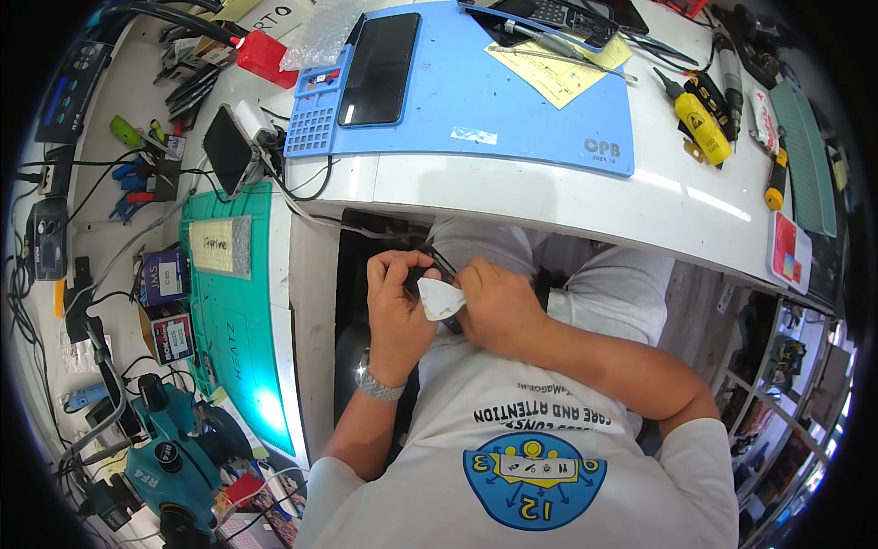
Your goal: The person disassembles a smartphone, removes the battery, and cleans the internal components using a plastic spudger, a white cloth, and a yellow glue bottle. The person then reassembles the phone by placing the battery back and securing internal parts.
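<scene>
A green mat (240,329) is seen at the left of the white surface (549,188), with a blue mat (512,110) farther back. The left hand (395,306) is raised from a bent wrist in front of the chest, its fingers (391,267) curled shut around a small dark device (430,274). The right hand (498,306) is brought in just beside it, a white triangular pick (441,299) pinched in its fingers against the device.
</scene>
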Demonstrator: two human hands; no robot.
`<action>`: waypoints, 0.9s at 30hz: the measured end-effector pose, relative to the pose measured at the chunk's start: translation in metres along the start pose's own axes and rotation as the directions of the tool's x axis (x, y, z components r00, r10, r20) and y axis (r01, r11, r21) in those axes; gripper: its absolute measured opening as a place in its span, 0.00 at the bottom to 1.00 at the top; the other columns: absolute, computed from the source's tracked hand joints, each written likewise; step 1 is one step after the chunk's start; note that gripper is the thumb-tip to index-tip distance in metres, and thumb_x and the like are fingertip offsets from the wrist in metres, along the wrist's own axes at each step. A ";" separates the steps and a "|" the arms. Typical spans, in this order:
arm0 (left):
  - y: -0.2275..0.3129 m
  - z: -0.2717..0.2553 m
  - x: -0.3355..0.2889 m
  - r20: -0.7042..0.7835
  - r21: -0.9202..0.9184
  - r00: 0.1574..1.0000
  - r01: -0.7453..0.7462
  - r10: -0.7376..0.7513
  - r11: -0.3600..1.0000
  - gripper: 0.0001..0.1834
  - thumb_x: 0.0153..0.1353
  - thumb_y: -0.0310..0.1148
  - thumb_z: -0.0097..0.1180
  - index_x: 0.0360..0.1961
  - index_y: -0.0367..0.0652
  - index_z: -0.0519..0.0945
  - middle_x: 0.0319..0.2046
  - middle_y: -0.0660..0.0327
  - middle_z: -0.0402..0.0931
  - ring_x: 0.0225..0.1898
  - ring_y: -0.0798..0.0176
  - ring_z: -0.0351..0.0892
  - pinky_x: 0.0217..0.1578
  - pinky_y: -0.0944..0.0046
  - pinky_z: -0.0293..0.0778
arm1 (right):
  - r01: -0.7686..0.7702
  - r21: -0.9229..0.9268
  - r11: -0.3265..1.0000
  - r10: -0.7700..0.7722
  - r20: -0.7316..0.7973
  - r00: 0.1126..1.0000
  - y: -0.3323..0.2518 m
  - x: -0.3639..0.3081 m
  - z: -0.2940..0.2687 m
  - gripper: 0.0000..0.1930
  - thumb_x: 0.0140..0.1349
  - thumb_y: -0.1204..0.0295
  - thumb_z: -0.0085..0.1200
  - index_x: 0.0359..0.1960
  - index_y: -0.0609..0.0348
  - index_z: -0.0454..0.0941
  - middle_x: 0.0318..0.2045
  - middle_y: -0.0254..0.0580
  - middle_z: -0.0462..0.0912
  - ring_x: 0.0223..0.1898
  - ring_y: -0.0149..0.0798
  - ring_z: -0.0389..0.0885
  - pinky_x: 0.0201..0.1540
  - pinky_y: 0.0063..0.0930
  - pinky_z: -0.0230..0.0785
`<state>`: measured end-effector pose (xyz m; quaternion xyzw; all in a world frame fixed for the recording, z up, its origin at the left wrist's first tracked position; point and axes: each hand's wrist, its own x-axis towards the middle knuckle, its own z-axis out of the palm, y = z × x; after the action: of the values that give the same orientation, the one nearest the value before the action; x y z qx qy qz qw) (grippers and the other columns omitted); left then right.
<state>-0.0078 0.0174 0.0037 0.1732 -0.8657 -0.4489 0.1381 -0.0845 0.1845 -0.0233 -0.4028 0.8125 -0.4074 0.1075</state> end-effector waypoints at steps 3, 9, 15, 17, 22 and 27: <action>-0.003 0.008 0.003 -0.035 0.007 0.999 0.015 -0.014 1.000 0.13 0.68 0.31 0.77 0.47 0.36 0.86 0.50 0.54 0.73 0.49 0.55 0.76 0.52 0.59 0.79 | -0.054 0.106 0.993 0.058 -0.034 0.998 0.004 -0.001 0.003 0.15 0.57 0.75 0.66 0.43 0.67 0.76 0.38 0.58 0.81 0.38 0.63 0.86 0.41 0.54 0.82; -0.008 0.012 0.010 -0.060 0.039 0.997 -0.050 0.052 0.998 0.11 0.63 0.24 0.76 0.43 0.36 0.86 0.49 0.54 0.74 0.48 0.57 0.79 0.49 0.60 0.79 | -0.137 0.282 0.950 0.165 -0.078 0.983 0.014 -0.005 0.012 0.15 0.59 0.74 0.66 0.44 0.69 0.77 0.39 0.63 0.83 0.36 0.67 0.86 0.41 0.56 0.81; -0.013 0.010 0.005 -0.067 0.069 0.997 -0.020 0.024 0.997 0.09 0.60 0.19 0.72 0.41 0.35 0.85 0.51 0.53 0.75 0.48 0.58 0.80 0.49 0.60 0.80 | -0.123 0.327 0.937 0.188 -0.177 0.966 0.018 -0.003 0.020 0.10 0.58 0.77 0.65 0.40 0.67 0.80 0.34 0.59 0.85 0.32 0.60 0.87 0.36 0.47 0.80; -0.013 0.008 0.003 -0.062 -0.037 0.997 0.039 -0.042 0.999 0.08 0.60 0.19 0.71 0.39 0.36 0.85 0.55 0.52 0.75 0.49 0.59 0.80 0.50 0.60 0.79 | -0.203 0.363 0.909 0.262 -0.121 0.957 0.019 -0.001 0.018 0.10 0.60 0.75 0.65 0.40 0.68 0.81 0.33 0.61 0.86 0.32 0.62 0.87 0.37 0.48 0.80; -0.016 0.008 -0.005 -0.060 -0.022 0.998 -0.031 0.030 0.999 0.10 0.58 0.18 0.68 0.40 0.39 0.83 0.64 0.49 0.74 0.56 0.60 0.81 0.56 0.59 0.79 | -0.391 0.436 0.810 0.436 -0.003 0.900 0.029 0.003 0.006 0.09 0.69 0.71 0.65 0.37 0.67 0.83 0.25 0.51 0.86 0.23 0.39 0.84 0.29 0.36 0.76; -0.027 -0.002 0.003 0.089 -0.301 0.978 0.206 -0.187 0.931 0.24 0.59 0.13 0.63 0.57 0.38 0.83 0.61 0.55 0.78 0.62 0.64 0.81 0.61 0.62 0.79 | -0.349 0.501 0.792 0.395 0.016 0.919 0.030 0.006 0.004 0.11 0.72 0.69 0.64 0.38 0.68 0.84 0.23 0.46 0.85 0.22 0.31 0.81 0.26 0.34 0.73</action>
<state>-0.0052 0.0001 -0.0170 0.2220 -0.7668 -0.5951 0.0924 -0.1030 0.1880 -0.0471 -0.1755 0.7482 -0.5897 0.2484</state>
